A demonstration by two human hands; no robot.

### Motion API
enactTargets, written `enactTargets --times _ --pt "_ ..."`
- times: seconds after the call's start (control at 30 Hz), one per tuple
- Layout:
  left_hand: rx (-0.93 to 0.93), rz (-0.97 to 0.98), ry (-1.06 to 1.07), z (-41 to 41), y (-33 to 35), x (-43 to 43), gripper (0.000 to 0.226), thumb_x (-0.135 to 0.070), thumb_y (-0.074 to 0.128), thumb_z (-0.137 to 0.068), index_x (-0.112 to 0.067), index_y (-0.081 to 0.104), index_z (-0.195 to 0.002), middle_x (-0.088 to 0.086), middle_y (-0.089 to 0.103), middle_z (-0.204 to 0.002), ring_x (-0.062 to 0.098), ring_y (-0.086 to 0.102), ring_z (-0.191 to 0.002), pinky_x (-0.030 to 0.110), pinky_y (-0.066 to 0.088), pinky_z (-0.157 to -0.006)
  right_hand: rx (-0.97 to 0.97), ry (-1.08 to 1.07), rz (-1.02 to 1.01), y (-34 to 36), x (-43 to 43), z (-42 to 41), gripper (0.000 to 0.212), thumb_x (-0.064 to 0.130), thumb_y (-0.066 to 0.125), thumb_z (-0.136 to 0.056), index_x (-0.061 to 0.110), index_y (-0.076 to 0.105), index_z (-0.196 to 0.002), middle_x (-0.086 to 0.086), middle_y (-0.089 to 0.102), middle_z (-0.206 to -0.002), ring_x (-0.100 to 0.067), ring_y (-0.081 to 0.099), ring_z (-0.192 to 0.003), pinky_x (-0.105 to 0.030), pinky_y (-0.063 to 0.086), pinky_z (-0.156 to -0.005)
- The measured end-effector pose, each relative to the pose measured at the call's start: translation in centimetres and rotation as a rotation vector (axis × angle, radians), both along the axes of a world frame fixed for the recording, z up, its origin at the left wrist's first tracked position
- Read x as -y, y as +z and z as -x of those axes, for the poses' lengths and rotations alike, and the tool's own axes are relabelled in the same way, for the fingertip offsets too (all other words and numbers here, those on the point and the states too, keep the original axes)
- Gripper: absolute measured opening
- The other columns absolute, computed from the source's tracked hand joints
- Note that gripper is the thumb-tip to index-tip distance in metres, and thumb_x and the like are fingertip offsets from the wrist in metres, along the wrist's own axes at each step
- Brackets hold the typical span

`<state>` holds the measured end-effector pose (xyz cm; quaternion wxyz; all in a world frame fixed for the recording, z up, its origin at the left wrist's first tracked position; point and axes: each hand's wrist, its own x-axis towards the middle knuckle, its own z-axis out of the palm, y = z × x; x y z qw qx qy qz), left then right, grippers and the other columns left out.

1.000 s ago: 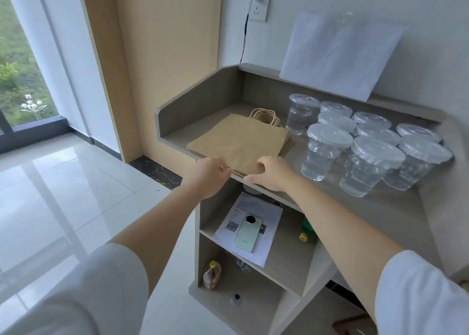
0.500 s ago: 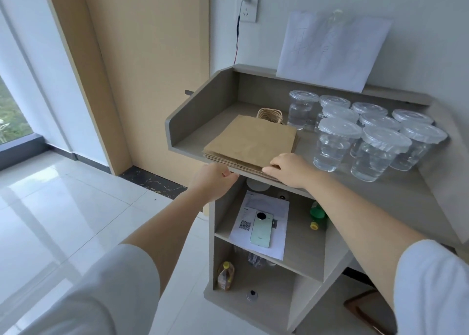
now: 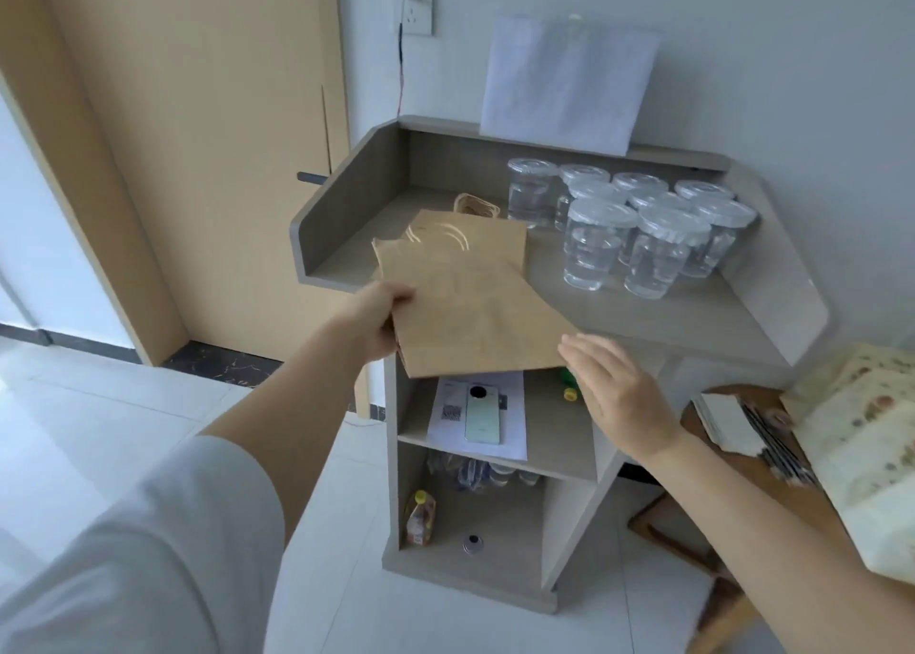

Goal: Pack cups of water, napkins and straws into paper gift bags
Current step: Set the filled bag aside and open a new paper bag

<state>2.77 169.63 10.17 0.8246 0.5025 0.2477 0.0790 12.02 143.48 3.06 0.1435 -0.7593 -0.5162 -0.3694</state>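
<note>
Grip, left: left hand (image 3: 379, 324) clamped on the near-left edge of one flat paper bag (image 3: 475, 316), thumb on top, fingers hidden under it.
Grip, right: right hand (image 3: 619, 391) spread, fingers straight, holding nothing; fingertips just beside the bag's near-right corner (contact cannot be told).
Bag: plain brown, folded flat, held tilted and clear of the counter edge, reaching from the left grip over to the right hand.
Beyond the grip: more flat brown bags (image 3: 475, 237) lying on the counter (image 3: 668, 316), looped handles at their far end.
Beyond the right hand: lidded clear cups of water (image 3: 643, 237), clustered on the counter.
Below the grip: open shelf with a pale green phone (image 3: 482, 413) lying on a printed sheet.
Room: grey counter with raised rim against a white wall, wall socket (image 3: 418, 9) above, wooden door (image 3: 198, 133) to the left of the grip, glossy white floor tiles (image 3: 124, 430).
</note>
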Motion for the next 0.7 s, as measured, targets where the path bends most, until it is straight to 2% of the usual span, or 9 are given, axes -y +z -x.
enactTargets --times 0.07,0.1,0.2,0.27,0.33,0.43,0.53,0.63,0.7 --pt "-0.025 -0.153 0.007 0.1 -1.5 1.7 0.032 -0.007 0.043 -0.098 -0.003 0.051 -0.129 0.006 0.066 -0.093 0.016 0.061 -0.077 0.029 0.051 -0.068 -0.207 -0.047 0.022 -1.0 1.4 1.9 0.038 0.021 0.044 -0.091 -0.004 0.069 -0.103 -0.016 0.069 -0.105 -0.031 0.063 -0.102 -0.035 0.052 -0.088" --pt "-0.009 -0.245 -0.008 0.3 -2.4 2.8 0.029 -0.006 0.043 -0.098 -0.004 0.053 -0.126 0.007 0.066 -0.1 0.013 0.061 -0.077 0.026 0.052 -0.068 -0.416 -0.08 -0.023 -0.9 1.7 3.1 0.043 0.026 0.04 -0.091 -0.004 0.069 -0.104 -0.015 0.069 -0.106 -0.03 0.062 -0.104 -0.032 0.047 -0.09" --pt "0.063 -0.584 -0.065 1.8 -5.2 6.8 0.024 -0.01 0.042 -0.101 -0.016 0.057 -0.119 0.002 0.066 -0.107 0.006 0.061 -0.08 0.016 0.049 -0.063 -1.16 -0.201 -0.484 1.2 0.9 5.6 0.044 0.033 0.036 -0.099 0.002 0.064 -0.11 -0.008 0.063 -0.108 -0.022 0.057 -0.106 -0.026 0.036 -0.088" --pt "0.108 -0.858 -0.112 3.1 -7.3 9.3 0.031 -0.013 0.041 -0.101 -0.024 0.058 -0.124 -0.007 0.064 -0.111 0.006 0.06 -0.092 0.01 0.044 -0.07 -1.593 -0.234 -0.784 3.2 -0.1 5.5 0.051 0.044 0.03 -0.1 0.004 0.059 -0.111 -0.012 0.061 -0.111 -0.024 0.057 -0.101 -0.036 0.041 -0.086" --pt "0.166 -1.02 -0.198 4.1 -9.6 11.2 0.043 -0.009 0.045 -0.097 -0.026 0.05 -0.136 -0.012 0.06 -0.12 0.005 0.056 -0.103 0.003 0.04 -0.076 -1.91 -0.206 -0.977 4.9 0.0 5.1 0.063 0.06 0.033 -0.093 0.004 0.057 -0.104 -0.016 0.062 -0.1 -0.03 0.06 -0.094 -0.046 0.048 -0.083" --pt "0.217 -1.2 -0.29 4.7 -12.2 13.4 0.058 -0.007 0.055 -0.092 -0.031 0.04 -0.142 -0.005 0.061 -0.126 0.014 0.06 -0.105 0.022 0.05 -0.083 -2.075 -0.193 -0.989 5.4 1.9 4.9 0.063 0.064 0.043 -0.087 0.003 0.057 -0.086 -0.015 0.061 -0.067 -0.033 0.062 -0.079 -0.047 0.052 -0.079" --pt "0.247 -1.236 -0.317 4.7 -13.0 15.6 0.05 -0.016 0.049 -0.097 -0.031 0.038 -0.144 -0.004 0.061 -0.125 0.016 0.06 -0.107 0.026 0.049 -0.086 -2.04 -0.207 -0.986 5.1 4.5 5.0 0.036 0.034 0.044 -0.096 0.005 0.051 -0.076 -0.014 0.056 -0.066 -0.029 0.06 -0.072 -0.043 0.054 -0.071" --pt "0.254 -0.779 -0.429 4.2 -11.8 17.8 0.061 -0.046 0.055 -0.089 -0.027 0.036 -0.144 -0.005 0.057 -0.129 0.01 0.056 -0.11 0.011 0.046 -0.085 -1.988 -0.143 -0.983 4.3 7.4 5.1 0.019 0.015 0.04 -0.099 0.008 0.053 -0.087 -0.012 0.061 -0.078 -0.022 0.061 -0.069 -0.032 0.057 -0.057" --pt "0.225 -0.49 -0.509 3.3 -10.6 19.7 0.094 -0.079 0.055 -0.061 -0.032 0.037 -0.142 -0.006 0.047 -0.14 0.016 0.048 -0.125 0.026 0.041 -0.102 -1.965 -0.078 -0.93 3.7 9.3 5.3 0.02 0.014 0.039 -0.099 0.01 0.056 -0.091 -0.006 0.068 -0.073 -0.017 0.065 -0.066 -0.03 0.056 -0.059"
